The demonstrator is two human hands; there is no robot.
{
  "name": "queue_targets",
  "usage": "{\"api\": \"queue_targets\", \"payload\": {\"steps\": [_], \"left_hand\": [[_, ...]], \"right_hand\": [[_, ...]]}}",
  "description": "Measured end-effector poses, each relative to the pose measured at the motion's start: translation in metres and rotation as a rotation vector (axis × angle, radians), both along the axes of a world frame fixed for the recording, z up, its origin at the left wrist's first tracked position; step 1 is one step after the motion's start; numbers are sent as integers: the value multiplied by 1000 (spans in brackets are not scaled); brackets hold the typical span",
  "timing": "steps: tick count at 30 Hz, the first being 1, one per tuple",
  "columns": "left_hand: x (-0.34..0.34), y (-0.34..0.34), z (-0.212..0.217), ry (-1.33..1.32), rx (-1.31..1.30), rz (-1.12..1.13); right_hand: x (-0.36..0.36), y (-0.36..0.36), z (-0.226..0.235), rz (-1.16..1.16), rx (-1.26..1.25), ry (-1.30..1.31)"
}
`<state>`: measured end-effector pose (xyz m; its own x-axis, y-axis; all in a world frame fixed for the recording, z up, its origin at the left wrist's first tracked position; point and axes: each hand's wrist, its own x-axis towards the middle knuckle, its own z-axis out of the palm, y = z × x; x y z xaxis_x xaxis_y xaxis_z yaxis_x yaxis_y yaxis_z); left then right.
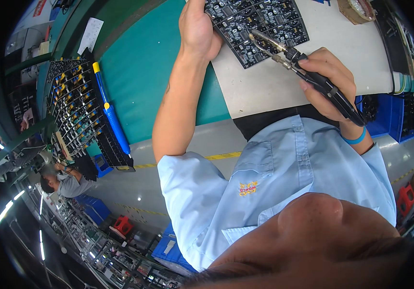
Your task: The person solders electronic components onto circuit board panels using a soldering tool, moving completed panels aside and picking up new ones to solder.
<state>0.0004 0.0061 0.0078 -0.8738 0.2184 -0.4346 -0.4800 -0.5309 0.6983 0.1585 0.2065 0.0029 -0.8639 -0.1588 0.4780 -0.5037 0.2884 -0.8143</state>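
My left hand (198, 31) is closed on the left edge of a black circuit board panel (284, 19), its fingertips partly out of view at the top. The panel is divided into several small boards with parts on them and lies tilted over the pale mat. In my right hand (329, 77) is a black soldering iron (322, 85), gripped like a pen. Two slim metal ends, one a bent tube, reach from it and converge over the middle of the panel. Whether the tip touches a joint is too small to tell.
A blue solder sucker (113, 118) with a yellow end lies left on the green mat (142, 62), beside a rack of populated boards (74, 103). Blue bins (390, 115) stand at right; a small box (356, 10) sits at the far right. Another person (67, 183) works at far left.
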Motion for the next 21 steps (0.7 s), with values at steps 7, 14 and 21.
{"api": "queue_targets", "payload": {"steps": [7,14,21], "left_hand": [[-6,-7,-17,20,76,-45],[-11,-10,-27,84,178,-110],[-9,-10,-27,116,204,-121]], "right_hand": [[-7,-2,-2,4,15,46],[-10,-2,1,9,25,73],[-8,1,6,14,42,25]]}}
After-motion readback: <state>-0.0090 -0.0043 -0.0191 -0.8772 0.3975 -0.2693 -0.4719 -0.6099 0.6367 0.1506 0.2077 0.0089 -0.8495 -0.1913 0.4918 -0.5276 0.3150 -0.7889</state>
